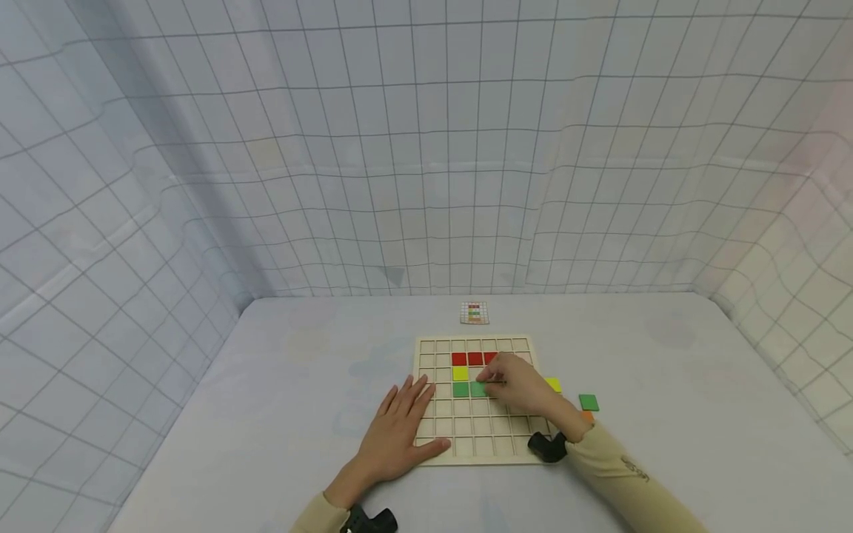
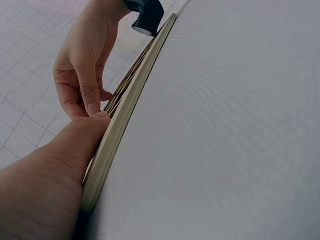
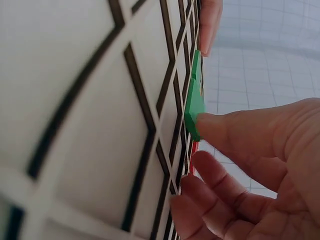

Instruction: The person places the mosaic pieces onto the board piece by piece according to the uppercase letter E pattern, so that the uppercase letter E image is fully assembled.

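Observation:
My right hand [image 1: 516,381] is low over a pale gridded board [image 1: 483,448], its thumb touching a green square tile [image 3: 192,112] in the grid. The curled fingers lie beside the far side of that tile, and the hand partly hides it in the head view. A second green tile [image 1: 460,389] sits in the cell to its left. My left hand [image 1: 393,440] rests spread over the board's left edge, fingers straight and thumb [image 2: 90,125] on the near corner. A yellow tile [image 1: 460,373] and several red tiles [image 1: 475,359] fill cells farther up.
Right of the board lie a loose green tile [image 1: 589,403], an orange tile [image 1: 588,417] partly under the right wrist, and a yellow tile [image 1: 554,384]. A small printed pattern card [image 1: 474,313] lies behind the board. A white gridded curtain [image 1: 413,148] surrounds the table.

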Demonstrator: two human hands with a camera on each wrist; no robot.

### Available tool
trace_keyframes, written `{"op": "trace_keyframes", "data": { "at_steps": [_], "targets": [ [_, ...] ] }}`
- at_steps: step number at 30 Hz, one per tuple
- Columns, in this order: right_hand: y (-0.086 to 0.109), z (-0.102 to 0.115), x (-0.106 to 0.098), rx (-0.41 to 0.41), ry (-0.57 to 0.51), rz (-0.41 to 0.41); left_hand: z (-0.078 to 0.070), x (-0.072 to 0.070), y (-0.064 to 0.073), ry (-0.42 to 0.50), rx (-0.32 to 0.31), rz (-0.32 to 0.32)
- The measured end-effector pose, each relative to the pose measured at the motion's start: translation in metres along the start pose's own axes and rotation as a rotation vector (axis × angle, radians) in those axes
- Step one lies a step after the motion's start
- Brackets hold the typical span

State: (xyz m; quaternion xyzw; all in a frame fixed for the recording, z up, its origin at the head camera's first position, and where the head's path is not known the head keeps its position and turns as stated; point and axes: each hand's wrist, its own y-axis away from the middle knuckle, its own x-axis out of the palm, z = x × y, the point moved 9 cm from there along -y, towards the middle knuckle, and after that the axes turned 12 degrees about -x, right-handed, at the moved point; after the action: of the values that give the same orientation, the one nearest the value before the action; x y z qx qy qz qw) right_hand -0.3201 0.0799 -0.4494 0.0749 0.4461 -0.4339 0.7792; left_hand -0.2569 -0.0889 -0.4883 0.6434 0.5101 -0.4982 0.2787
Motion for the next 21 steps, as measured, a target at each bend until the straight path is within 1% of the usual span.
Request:
{"op": "trace_keyframes", "data": {
  "at_steps": [4, 7, 11, 14, 18, 21],
  "targets": [
    [0.001, 0.003, 0.001, -0.002, 0.002, 0.019, 0.000, 0.000, 0.000, 0.003, -0.002, 0.003],
    [0.002, 0.005, 0.001, -0.011, 0.026, 0.025, 0.000, 0.000, 0.001, 0.014, -0.002, 0.005],
    [0.005, 0.006, 0.002, -0.045, 0.068, 0.047, 0.000, 0.001, 0.001, 0.017, -0.006, 0.009],
    [0.010, 0.006, 0.003, -0.073, 0.094, 0.089, 0.001, 0.001, 0.001, 0.008, -0.008, 0.007],
    [0.019, 0.004, 0.002, -0.102, 0.052, 0.139, 0.000, 0.001, 0.001, 0.008, -0.005, 0.000],
    [0.028, 0.001, -0.008, -0.112, -0.016, 0.118, -0.002, -0.002, 0.002, 0.024, 0.007, -0.007]
  ]
}}
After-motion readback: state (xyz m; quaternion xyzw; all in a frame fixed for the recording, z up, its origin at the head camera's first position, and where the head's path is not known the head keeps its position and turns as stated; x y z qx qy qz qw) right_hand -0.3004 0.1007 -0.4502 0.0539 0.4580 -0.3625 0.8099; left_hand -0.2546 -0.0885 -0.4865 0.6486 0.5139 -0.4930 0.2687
